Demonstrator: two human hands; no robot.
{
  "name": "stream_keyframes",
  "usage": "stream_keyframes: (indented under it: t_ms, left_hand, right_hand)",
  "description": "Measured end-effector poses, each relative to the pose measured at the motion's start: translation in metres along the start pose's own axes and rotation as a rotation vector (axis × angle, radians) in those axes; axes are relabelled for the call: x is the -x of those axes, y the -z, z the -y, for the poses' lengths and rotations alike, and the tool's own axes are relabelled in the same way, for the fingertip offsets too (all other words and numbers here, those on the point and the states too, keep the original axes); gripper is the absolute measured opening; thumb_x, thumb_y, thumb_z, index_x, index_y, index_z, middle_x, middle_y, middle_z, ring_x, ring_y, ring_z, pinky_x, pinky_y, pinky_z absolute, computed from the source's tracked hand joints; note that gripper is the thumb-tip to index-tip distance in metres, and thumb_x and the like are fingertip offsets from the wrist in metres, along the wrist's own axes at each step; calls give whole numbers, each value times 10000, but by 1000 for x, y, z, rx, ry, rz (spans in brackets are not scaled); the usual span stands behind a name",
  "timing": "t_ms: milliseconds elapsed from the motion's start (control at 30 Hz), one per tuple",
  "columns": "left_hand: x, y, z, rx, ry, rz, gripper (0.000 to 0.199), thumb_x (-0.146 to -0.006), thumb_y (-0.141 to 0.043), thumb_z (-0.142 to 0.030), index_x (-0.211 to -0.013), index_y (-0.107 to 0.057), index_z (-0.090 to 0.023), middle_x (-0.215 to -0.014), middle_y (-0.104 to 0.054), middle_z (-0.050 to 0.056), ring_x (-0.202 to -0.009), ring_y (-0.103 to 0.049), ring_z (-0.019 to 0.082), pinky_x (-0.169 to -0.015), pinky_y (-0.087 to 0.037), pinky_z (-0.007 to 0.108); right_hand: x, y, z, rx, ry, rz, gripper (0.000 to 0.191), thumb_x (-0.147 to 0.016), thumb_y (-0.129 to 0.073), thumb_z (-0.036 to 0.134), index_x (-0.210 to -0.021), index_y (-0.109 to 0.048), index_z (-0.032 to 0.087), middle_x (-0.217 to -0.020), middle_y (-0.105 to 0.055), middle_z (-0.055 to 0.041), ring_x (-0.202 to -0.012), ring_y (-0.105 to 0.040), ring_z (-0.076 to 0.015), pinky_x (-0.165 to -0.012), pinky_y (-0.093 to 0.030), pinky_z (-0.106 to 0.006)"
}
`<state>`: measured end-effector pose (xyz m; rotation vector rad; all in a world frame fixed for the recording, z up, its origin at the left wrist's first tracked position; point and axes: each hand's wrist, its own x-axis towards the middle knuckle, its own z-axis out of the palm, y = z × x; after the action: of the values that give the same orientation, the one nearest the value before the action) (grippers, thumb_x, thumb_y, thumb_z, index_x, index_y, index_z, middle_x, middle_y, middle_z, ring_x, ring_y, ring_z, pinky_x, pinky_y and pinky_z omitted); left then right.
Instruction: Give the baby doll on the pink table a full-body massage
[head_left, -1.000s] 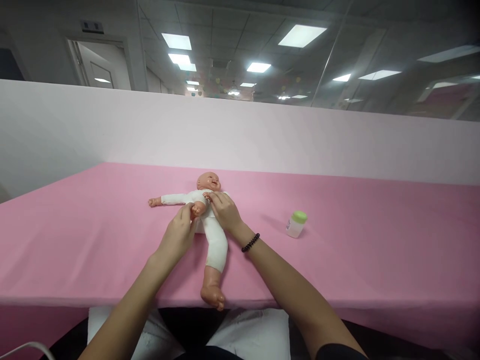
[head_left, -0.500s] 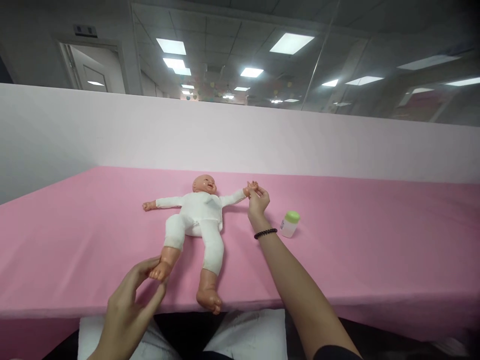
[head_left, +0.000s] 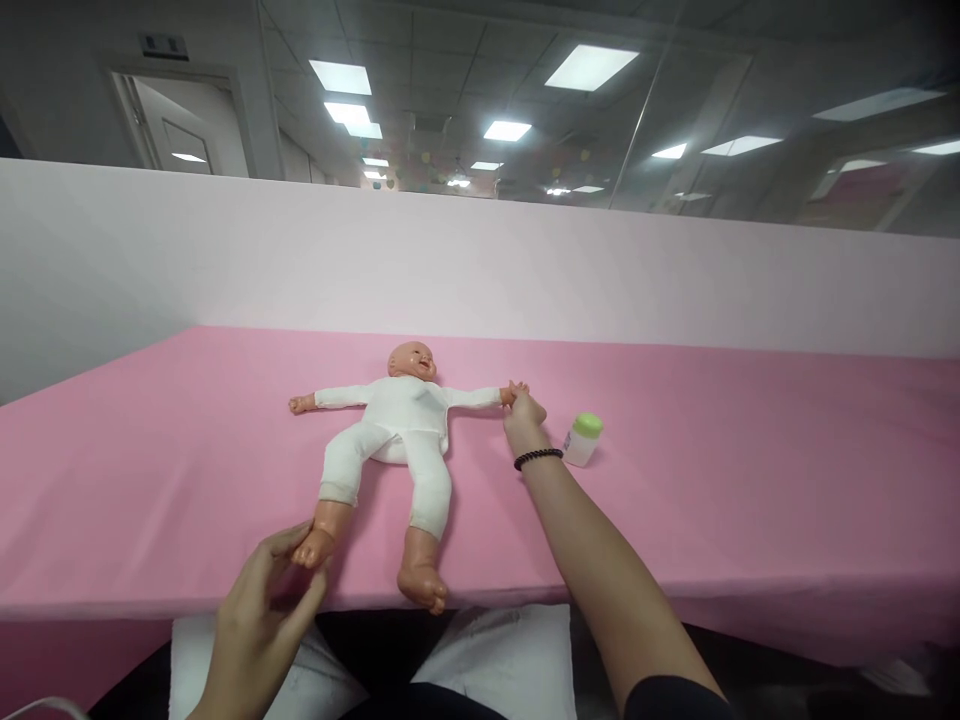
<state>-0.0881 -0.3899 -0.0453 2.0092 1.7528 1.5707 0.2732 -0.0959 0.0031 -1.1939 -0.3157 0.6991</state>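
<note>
A baby doll (head_left: 409, 408) in a white cloth body lies on its back on the pink-covered table (head_left: 720, 480), head away from me, arms spread. My left hand (head_left: 259, 610) is curved round the doll's foot at the left, thumb on one side and fingers on the other. Wearing a black bead bracelet (head_left: 538, 456), my right hand (head_left: 525, 415) has its fingers closed on the doll's hand at the right. The doll's other foot rests near the table's front edge, untouched.
A small clear bottle with a green lid (head_left: 583, 440) stands just right of my right wrist. Behind the table runs a low white wall (head_left: 480, 265) with glass above it. My lap is below the front edge.
My right hand has lowered the doll's hand toward the table, and the doll's arm now lies straighter out to the side. The foot by my left hand has shifted slightly left.
</note>
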Motion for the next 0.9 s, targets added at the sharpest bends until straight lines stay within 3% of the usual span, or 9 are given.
stream_keyframes:
  t_ms: [67, 167, 267, 333, 500, 700, 800, 900]
  left_hand:
    - [-17, 1, -11, 1, -8, -44, 387, -906, -652, -464, -1212, -624, -227, -1153, -743, 88, -1039, -745, 276, -867, -610, 372]
    - [-53, 1, -36, -16, -69, -39, 361, -914, -632, -449, -1199, -620, -226, -1144, -739, 82, -1059, -736, 280, -866, -603, 378]
    - [-92, -6, -60, -27, -97, 46, 279, -937, -591, -401, -1150, -605, -221, -1103, -732, 73, -1049, -727, 273, -841, -590, 382]
    - [-112, -17, -71, -27, -119, 111, 210, -947, -558, -349, -1100, -589, -208, -1075, -714, 79, -1028, -720, 274, -806, -579, 383]
    - [-133, -54, -78, -133, -129, 167, 75, -971, -496, -264, -957, -520, -195, -926, -666, 90, -742, -683, 246, -600, -494, 331]
    - [-129, -78, -73, -174, -119, 214, 84, -997, -435, -217, -1000, -515, -193, -954, -644, 100, -728, -669, 245, -600, -464, 328]
    - [-127, -70, -71, -123, -124, 188, 104, -990, -469, -252, -1035, -537, -186, -997, -665, 107, -802, -689, 264, -662, -504, 358]
    - [-121, -46, -71, -34, -141, 128, 185, -971, -539, -323, -1102, -565, -195, -1054, -690, 96, -931, -705, 275, -762, -543, 385]
  right_hand:
    - [16, -7, 8, -86, 132, 24, 205, -766, -713, 185, -947, -620, 161, -1107, -735, -108, -1003, -721, -187, -787, -620, -271]
    - [52, -15, 20, -162, 487, 155, 370, -752, -757, 218, -1089, -624, 143, -1203, -725, -134, -1043, -713, -204, -869, -608, -324]
    - [91, -20, 24, 18, 758, 374, 328, -832, -697, 278, -1136, -648, 163, -1209, -728, -118, -1058, -700, -214, -864, -586, -355]
    - [110, -21, 20, 156, 926, 453, 255, -885, -641, 282, -1118, -675, 185, -1151, -743, -97, -1053, -691, -218, -883, -568, -375]
    - [126, -18, -2, 362, 1288, 630, 213, -925, -585, 201, -1099, -705, 229, -1068, -751, -72, -1024, -676, -238, -929, -541, -411]
    - [125, -14, -18, 551, 1458, 798, 240, -950, -563, 150, -1125, -704, 232, -1065, -759, -56, -1015, -671, -240, -926, -510, -409]
    - [126, -15, -15, 511, 1408, 743, 218, -957, -564, 186, -1115, -707, 234, -1071, -755, -64, -1015, -673, -238, -928, -518, -411]
    - [124, -17, -3, 362, 1244, 598, 191, -941, -590, 249, -1087, -711, 225, -1060, -752, -72, -1013, -678, -230, -920, -539, -401]
